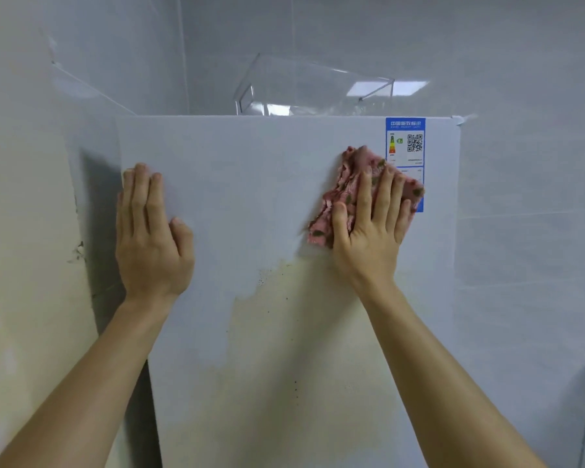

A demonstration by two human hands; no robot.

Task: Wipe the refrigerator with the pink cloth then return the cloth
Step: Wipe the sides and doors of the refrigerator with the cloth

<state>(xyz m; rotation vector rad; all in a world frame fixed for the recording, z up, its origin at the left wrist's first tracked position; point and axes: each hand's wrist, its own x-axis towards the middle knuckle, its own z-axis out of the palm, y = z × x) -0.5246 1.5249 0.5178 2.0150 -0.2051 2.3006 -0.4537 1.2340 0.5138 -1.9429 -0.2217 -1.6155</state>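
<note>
The white refrigerator door (pixel 257 184) fills the middle of the view, with a yellowish stained patch and dark specks on its lower half. My right hand (pixel 368 224) presses the crumpled pink cloth (pixel 347 184) flat against the door's upper right, fingers straight. The cloth partly covers a blue energy label (pixel 405 140) at the door's top right corner. My left hand (pixel 151 231) rests flat on the door near its left edge, fingers straight and holding nothing.
A clear plastic bin (pixel 314 89) sits on top of the refrigerator. Grey tiled wall (pixel 527 197) runs behind and to the right. A cream wall (pixel 24 231) stands close on the left, with a narrow dark gap beside the door.
</note>
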